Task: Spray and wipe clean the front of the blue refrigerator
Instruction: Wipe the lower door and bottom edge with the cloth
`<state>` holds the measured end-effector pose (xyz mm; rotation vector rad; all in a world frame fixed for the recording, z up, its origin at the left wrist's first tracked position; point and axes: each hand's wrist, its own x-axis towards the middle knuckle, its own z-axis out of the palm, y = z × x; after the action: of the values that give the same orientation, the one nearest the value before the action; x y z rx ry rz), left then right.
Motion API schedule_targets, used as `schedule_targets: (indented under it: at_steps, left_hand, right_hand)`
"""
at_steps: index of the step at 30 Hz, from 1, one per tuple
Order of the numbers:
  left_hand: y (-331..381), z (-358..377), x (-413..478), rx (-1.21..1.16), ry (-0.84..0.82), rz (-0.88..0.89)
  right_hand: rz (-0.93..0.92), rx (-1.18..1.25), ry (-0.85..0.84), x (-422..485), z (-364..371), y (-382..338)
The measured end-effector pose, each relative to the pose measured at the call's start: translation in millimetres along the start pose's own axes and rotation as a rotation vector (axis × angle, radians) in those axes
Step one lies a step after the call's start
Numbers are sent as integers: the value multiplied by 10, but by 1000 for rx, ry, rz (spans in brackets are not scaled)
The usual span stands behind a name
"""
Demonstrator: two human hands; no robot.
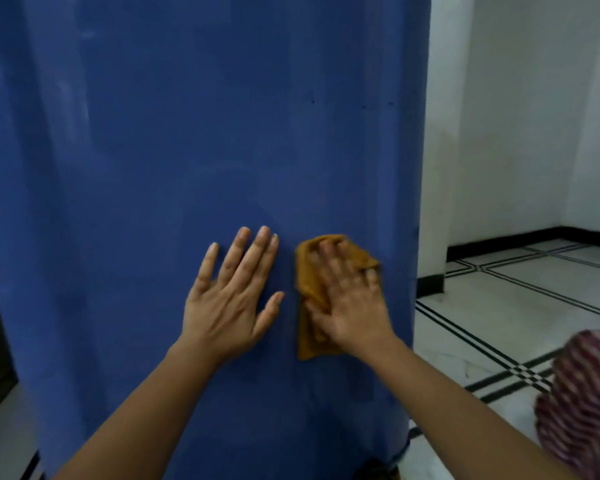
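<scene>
The wiping step is in hand: an orange cloth (312, 299) is pressed flat against the blue refrigerator (222, 150) front, near its right edge, by the right hand (352, 303), fingers spread straight. The left hand (231, 296) is braced open-fingered just beside it. Next, the cloth probably needs sweeping across unwiped areas.

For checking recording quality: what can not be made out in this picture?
Head view only:
- refrigerator: top cut off by the upper frame edge.
- right hand: fingers blurred.
- orange cloth: middle hidden under that hand.
- spray bottle: nowhere in view.
</scene>
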<state>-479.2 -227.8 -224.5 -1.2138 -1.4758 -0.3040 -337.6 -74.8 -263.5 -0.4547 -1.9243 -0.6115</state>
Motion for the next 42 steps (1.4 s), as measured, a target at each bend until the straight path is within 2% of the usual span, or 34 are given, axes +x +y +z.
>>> schedule_targets:
  at_steps: [3,4,5,8,9,10,13,15,24,28,33,37,40,42]
  left_hand:
    - [78,11,32,26,-6,-45]
    - [128,13,38,25,-5,-42]
    - [213,19,29,23,-6,-20]
    - [537,67,-67,-19,-33,62]
    - [647,97,-94,-21,-47,78]
    - [749,130,-120,-22,-63,86]
    - [876,198,-116,-18,-63,76]
    - [917,226,-107,-13,-77,63]
    - [1077,169,-551,-76,-166,-20]
    - [1085,18,-760,-147,-241,-51]
    - [1061,-198,-776,-282,-359,-198]
    - [911,-400,-709,-456,-504,-265]
    - [752,-579,-686,-573,-460,-321]
    - [700,-664,-668,-687,-413,-451]
  right_hand:
    - [583,128,68,45,-48,170]
    - [676,162,63,60,-53,135]
    - [673,163,50,-8,-47,78]
    - [442,101,-26,-454,65,-68]
    - [425,116,-44,-564,81,-52]
    - [468,143,-46,-611,102,7]
    - [757,300,33,-372,65,148]
    - [859,409,34,-257,43,190]
    - [949,746,62,-948,-103,-93]
    - [952,712,177,-966,-273,-192]
    - [1068,772,-23,-695,-486,-437]
    - [1217,917,-83,-452,-637,-586]
    - [1221,1096,-232,-264,-815,-751]
    - [1219,1234,-409,-159,-889,-853]
